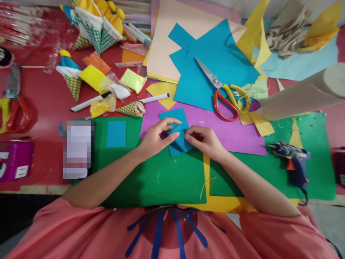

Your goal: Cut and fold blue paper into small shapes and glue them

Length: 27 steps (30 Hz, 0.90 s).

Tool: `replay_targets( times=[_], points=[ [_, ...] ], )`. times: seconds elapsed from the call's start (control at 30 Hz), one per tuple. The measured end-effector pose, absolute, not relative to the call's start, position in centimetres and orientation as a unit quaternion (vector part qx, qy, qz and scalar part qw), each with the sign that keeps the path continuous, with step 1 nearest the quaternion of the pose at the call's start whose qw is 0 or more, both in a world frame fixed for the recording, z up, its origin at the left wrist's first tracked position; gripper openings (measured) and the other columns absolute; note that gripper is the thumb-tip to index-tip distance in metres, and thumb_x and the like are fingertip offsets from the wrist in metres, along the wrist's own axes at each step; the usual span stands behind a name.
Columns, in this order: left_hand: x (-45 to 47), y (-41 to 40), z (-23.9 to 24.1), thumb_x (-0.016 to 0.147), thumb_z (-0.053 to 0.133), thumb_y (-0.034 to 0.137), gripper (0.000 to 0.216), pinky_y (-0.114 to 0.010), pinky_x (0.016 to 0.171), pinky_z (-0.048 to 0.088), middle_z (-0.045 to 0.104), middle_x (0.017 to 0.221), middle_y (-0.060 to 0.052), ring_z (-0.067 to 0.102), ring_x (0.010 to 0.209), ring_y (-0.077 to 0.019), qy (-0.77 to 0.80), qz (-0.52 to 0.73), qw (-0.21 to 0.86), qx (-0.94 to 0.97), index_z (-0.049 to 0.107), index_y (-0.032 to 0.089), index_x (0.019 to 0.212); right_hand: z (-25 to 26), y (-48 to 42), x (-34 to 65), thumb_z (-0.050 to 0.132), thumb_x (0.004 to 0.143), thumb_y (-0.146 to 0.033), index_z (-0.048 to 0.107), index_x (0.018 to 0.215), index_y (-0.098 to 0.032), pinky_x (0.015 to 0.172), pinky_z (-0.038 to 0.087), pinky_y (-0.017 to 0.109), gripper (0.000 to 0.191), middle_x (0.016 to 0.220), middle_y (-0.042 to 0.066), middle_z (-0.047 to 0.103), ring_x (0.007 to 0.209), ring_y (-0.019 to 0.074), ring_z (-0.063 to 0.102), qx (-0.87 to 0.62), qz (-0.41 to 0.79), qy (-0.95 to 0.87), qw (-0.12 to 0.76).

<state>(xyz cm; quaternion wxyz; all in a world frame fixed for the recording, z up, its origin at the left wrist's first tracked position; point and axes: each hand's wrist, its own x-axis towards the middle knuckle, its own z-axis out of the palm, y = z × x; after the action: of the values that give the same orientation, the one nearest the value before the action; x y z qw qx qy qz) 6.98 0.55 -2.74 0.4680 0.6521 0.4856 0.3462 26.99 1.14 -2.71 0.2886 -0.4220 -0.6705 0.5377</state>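
A small piece of blue paper (179, 138), partly folded, is held between my two hands above the purple and green sheets. My left hand (159, 135) has its thumb and fingers on the piece's left side. From the right, my right hand (203, 140) pinches the edge of the same piece. Under it lies another blue paper strip (172, 114), its top end showing. A blue rectangle (116, 134) rests flat to the left on the green sheet (129, 180). Scissors (222, 90) with red and yellow handles lie open on a large blue sheet (207, 68).
A glue gun (293, 158) lies at the right, near a beige paper roll (302, 91). At the left are a pixelated phone-like object (78, 149) and a second pair of scissors (13, 100). Clay packets (94, 79), markers (155, 98) and small paper cones (72, 81) clutter the back left.
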Motion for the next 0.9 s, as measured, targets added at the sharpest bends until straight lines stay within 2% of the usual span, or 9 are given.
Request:
replay_targets(
  times=[0.2, 0.53, 0.7, 0.8, 0.9],
  points=[
    [6.9, 0.66, -2.64, 0.082, 0.065, 0.034, 0.032, -0.018, 0.062, 0.05, 0.068, 0.094, -0.002, 0.065, 0.077, -0.0105, 0.511, 0.352, 0.466, 0.631, 0.061, 0.021, 0.111, -2.6, 1.29, 26.93, 0.057, 0.086, -0.03, 0.057, 0.075, -0.015, 0.048, 0.03, 0.022, 0.019, 0.062, -0.002, 0.05, 0.053, 0.0068, 0.038, -0.427, 0.554, -0.647, 0.303],
    [7.04, 0.64, -2.86, 0.083, 0.065, 0.033, 0.026, -0.017, 0.06, 0.048, 0.067, 0.084, -0.001, 0.063, 0.07, -0.0087, 0.506, 0.368, 0.46, 0.63, 0.063, 0.02, 0.105, -2.66, 1.3, 27.06, 0.057, 0.086, -0.03, 0.055, 0.074, -0.015, 0.048, 0.029, 0.022, 0.019, 0.06, -0.004, 0.047, 0.051, 0.0057, 0.035, -0.424, 0.565, -0.644, 0.293],
    [6.92, 0.88, -3.26, 0.081, 0.067, 0.033, 0.035, -0.016, 0.05, 0.043, 0.062, 0.069, 0.004, 0.058, 0.057, -0.0066, 0.477, 0.388, 0.517, 0.596, 0.056, 0.021, 0.113, -2.77, 1.19, 27.03, 0.057, 0.086, -0.03, 0.054, 0.074, -0.016, 0.048, 0.03, 0.022, 0.019, 0.061, -0.004, 0.047, 0.052, 0.006, 0.038, -0.433, 0.563, -0.628, 0.317],
    [6.94, 1.03, -3.41, 0.079, 0.069, 0.032, 0.045, -0.017, 0.054, 0.046, 0.062, 0.068, 0.004, 0.061, 0.061, -0.0085, 0.452, 0.379, 0.54, 0.6, 0.05, 0.021, 0.119, -2.91, 1.01, 26.88, 0.058, 0.086, -0.032, 0.054, 0.074, -0.017, 0.049, 0.031, 0.022, 0.02, 0.062, -0.004, 0.048, 0.052, 0.0063, 0.04, -0.456, 0.559, -0.595, 0.353],
    [7.06, 1.08, -3.3, 0.079, 0.068, 0.029, 0.045, -0.018, 0.058, 0.048, 0.061, 0.068, 0.005, 0.061, 0.063, -0.0089, 0.448, 0.377, 0.529, 0.614, 0.049, 0.021, 0.12, -3.02, 0.88, 26.75, 0.06, 0.086, -0.034, 0.055, 0.075, -0.017, 0.049, 0.031, 0.023, 0.021, 0.062, -0.004, 0.048, 0.052, 0.0064, 0.041, -0.465, 0.561, -0.585, 0.356]
  ],
)
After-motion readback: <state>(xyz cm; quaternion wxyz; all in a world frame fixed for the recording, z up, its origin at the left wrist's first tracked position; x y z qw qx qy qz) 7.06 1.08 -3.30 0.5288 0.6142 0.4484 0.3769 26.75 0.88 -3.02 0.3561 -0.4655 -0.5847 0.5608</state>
